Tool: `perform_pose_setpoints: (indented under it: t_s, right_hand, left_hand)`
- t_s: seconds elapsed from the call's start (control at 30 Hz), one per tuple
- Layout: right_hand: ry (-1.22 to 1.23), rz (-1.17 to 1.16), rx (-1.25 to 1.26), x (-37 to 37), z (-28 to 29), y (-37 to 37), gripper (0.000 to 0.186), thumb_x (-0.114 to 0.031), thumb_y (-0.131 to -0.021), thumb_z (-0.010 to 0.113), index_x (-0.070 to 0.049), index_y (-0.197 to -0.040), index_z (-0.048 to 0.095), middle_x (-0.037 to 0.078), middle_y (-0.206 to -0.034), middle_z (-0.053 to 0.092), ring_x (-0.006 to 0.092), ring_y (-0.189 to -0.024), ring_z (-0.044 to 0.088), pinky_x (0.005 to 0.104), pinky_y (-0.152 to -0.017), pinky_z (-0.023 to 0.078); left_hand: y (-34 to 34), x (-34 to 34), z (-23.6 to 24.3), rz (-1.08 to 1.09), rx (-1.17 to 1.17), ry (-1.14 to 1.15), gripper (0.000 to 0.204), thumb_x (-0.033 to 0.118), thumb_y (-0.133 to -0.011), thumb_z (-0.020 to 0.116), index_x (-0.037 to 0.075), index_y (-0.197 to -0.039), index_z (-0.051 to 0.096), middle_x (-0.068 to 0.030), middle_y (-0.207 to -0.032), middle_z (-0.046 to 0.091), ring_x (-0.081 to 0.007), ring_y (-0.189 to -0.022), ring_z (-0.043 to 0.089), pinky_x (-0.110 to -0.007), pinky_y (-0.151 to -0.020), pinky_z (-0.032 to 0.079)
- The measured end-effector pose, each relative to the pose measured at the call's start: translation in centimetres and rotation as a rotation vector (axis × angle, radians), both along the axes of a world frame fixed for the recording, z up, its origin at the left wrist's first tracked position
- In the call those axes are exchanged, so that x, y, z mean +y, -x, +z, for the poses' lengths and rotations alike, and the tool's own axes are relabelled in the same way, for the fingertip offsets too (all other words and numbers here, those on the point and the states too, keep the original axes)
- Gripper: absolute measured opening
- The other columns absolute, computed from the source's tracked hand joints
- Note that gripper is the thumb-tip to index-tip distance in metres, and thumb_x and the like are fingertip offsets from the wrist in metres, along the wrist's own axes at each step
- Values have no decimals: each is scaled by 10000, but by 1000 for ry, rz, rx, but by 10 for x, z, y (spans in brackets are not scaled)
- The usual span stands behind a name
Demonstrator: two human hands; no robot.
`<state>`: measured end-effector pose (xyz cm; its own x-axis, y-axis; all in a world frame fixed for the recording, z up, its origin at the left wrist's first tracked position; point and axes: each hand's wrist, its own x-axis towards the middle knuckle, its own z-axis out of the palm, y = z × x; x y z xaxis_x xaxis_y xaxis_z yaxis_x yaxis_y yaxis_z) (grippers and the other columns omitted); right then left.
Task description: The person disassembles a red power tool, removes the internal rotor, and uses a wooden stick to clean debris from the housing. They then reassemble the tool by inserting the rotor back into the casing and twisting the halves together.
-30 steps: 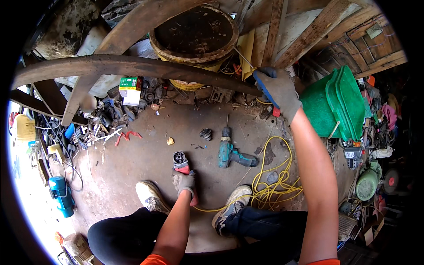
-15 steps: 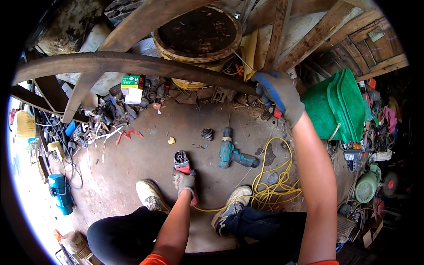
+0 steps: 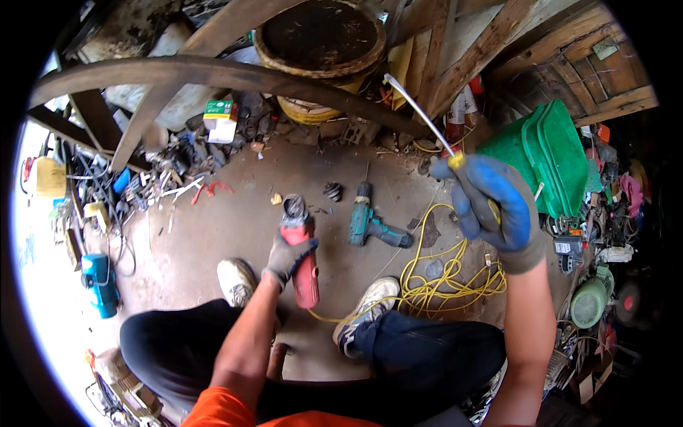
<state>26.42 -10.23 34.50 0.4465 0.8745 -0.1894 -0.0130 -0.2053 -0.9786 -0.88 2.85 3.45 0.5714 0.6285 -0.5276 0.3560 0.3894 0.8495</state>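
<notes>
My left hand [image 3: 288, 256], in a grey-and-blue glove, grips a red power tool [image 3: 304, 274] with a bare metal front end, angled upward. My right hand [image 3: 498, 206], gloved alike, is closed round the yellow handle of a screwdriver [image 3: 427, 124], whose long shaft points up and left. A teal cordless drill [image 3: 361, 217] lies on the concrete floor [image 3: 178, 249] between my hands, beside a dark gear-like part [image 3: 331, 191]. A tangled yellow cord [image 3: 445, 285] lies below the drill, one strand running to the red tool.
Curved wooden beams [image 3: 213, 71] cross in front of a crusty bucket [image 3: 316, 39]. A green bin [image 3: 541, 156] stands right, with a green motor [image 3: 590, 302] below it. Scrap and a small box [image 3: 220, 122] line the back; a teal motor [image 3: 99, 285] sits left. My shoes flank the red tool.
My right hand has pulled back from beside the beam and turned, raising the screwdriver into view. My left hand has shifted the red tool, now showing more of its body. The view has shifted.
</notes>
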Motion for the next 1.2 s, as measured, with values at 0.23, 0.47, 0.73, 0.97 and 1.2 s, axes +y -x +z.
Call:
perform_pose_setpoints:
  t_s: [0.23,0.47,0.73,0.97,1.2]
  right_hand:
    - [182,-99,-41,-47,52,42,395,-263,-914,555,54,-1129,649,77,-768,640,97,-628,589,212,-565,452]
    - [262,-195,-10,-103,81,90,360,-40,-846,556,56,-1183,638,85,-781,656,85,-611,570,199,-570,454]
    - [347,-211,-71,-113,61,124,464,58,-763,532,74,-1219,615,107,-817,671,94,-646,573,213,-607,455]
    - [346,-134,-133,-113,52,118,469,73,-764,535,63,-1226,617,107,-895,669,125,-770,625,249,-730,500]
    - [417,-130,-110,-108,54,121,469,68,-769,538,57,-1231,616,103,-913,665,119,-818,621,251,-779,498]
  left_hand:
    - [-65,46,188,-357,-284,-272,734,259,-666,842,25,-1282,519,-75,-1143,631,-143,-1020,556,-317,-938,465]
    - [-12,-4,296,-456,45,-106,815,294,-656,823,31,-1337,461,-156,-1105,654,-215,-989,644,-363,-879,506]
    - [-2,-27,300,-615,5,-258,958,363,-653,840,21,-1417,375,-187,-1202,623,-297,-1117,609,-381,-963,465]
    - [1,-25,298,-703,87,-218,980,367,-657,846,28,-1434,356,-176,-1169,647,-295,-1105,625,-372,-968,464]
    - [7,-30,289,-646,40,-351,1023,348,-649,855,34,-1458,313,-183,-1241,611,-313,-1163,598,-391,-979,460]
